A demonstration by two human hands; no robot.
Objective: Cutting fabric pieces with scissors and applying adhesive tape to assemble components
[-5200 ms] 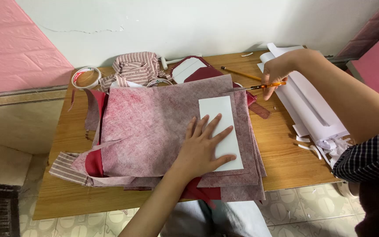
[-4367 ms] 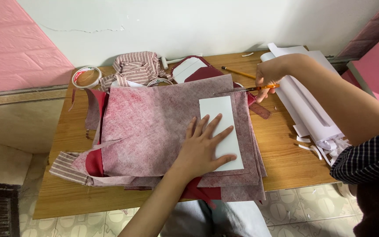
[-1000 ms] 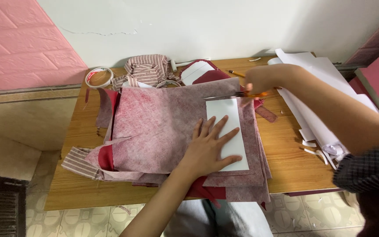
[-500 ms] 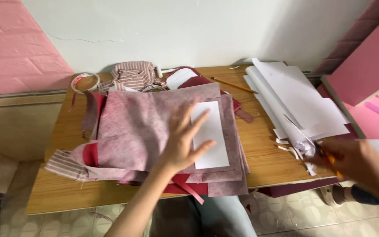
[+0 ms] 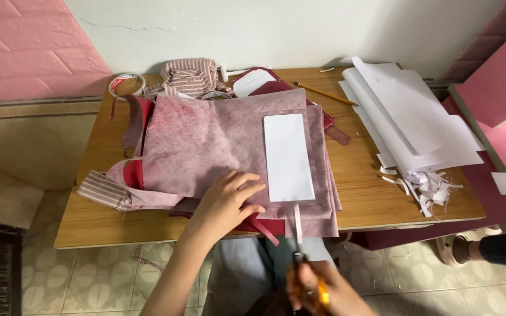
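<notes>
Scissors point(image 5: 297, 228) pinched in right grip point(image 5: 317, 289); cut straight ahead while spread left grip point(image 5: 226, 202) flattens fabric point(image 5: 206, 146).

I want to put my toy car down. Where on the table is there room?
Bare wood shows between the pink fabric and the white paper sheets, and along the front left edge. The middle is crowded with cloth, and the right side with paper and scraps.
</notes>
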